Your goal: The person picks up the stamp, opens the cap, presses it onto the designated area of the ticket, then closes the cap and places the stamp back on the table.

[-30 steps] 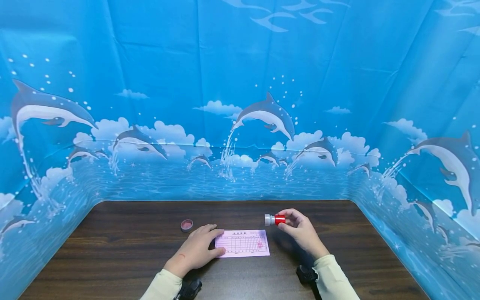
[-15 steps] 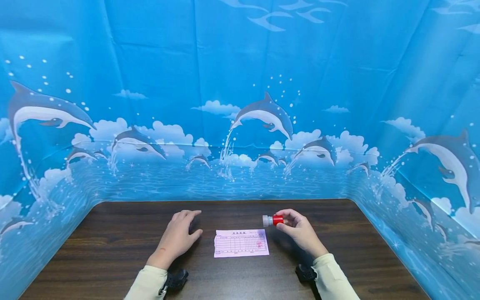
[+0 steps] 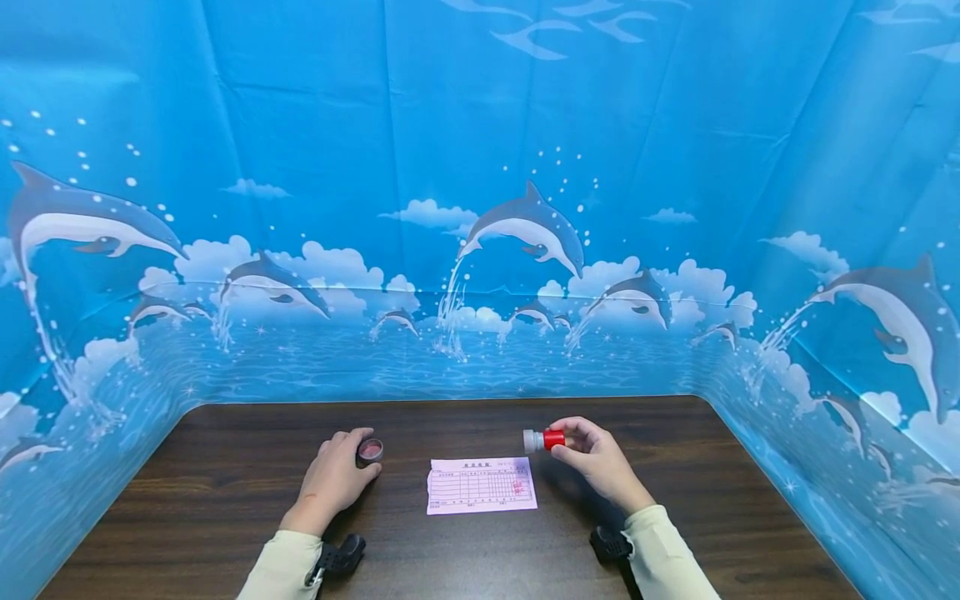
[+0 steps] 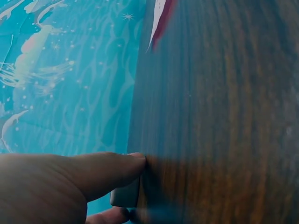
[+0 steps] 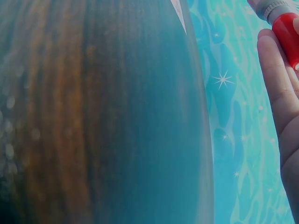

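Note:
My left hand has its thumb and fingers around a small round ink pad with a dark rim and reddish face, at the table's left. The left wrist view shows the thumb against the side of the ink pad, with a fingertip below. Over on the right, my right hand pinches a stamp with a red handle and a clear grey end pointing left. Between the hands lies a pink printed form, with a red stamp mark at its right side.
The dark wood table is bordered at the back and sides by a blue curtain printed with dolphins. A black wrist strap sits on the left arm and another black strap on the right.
My left hand has left the form's left edge, moved left and closed around the ink pad. The right hand keeps holding the stamp in nearly the same place.

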A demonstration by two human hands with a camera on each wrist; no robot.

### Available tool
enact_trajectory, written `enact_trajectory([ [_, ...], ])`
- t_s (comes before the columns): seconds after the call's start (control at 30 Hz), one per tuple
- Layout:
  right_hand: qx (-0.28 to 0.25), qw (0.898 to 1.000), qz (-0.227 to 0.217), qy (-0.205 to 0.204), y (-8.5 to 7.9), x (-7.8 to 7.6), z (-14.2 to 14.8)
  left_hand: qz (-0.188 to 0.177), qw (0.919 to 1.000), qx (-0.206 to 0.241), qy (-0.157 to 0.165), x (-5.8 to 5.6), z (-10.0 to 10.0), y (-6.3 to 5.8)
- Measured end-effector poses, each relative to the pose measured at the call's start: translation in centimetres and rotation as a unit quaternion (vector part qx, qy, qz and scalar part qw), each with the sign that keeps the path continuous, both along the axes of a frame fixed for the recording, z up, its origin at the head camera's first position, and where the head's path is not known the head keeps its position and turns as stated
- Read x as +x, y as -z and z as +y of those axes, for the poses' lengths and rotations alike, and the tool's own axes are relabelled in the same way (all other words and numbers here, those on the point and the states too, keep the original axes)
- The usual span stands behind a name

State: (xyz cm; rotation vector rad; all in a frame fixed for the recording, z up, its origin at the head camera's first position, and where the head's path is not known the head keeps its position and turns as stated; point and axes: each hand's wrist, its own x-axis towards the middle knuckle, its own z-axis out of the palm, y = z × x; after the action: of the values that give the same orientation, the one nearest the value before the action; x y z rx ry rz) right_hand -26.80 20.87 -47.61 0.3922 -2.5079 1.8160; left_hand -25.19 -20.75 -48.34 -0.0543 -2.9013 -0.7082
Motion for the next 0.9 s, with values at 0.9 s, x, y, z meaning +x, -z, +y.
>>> enact_trajectory([
  [0.9,0.003,1.000,0.000,-0.016,0.12,0.03,-0.55,0.000,0.9998,-0.018,0.003,-0.10,-0.21,0.01],
])
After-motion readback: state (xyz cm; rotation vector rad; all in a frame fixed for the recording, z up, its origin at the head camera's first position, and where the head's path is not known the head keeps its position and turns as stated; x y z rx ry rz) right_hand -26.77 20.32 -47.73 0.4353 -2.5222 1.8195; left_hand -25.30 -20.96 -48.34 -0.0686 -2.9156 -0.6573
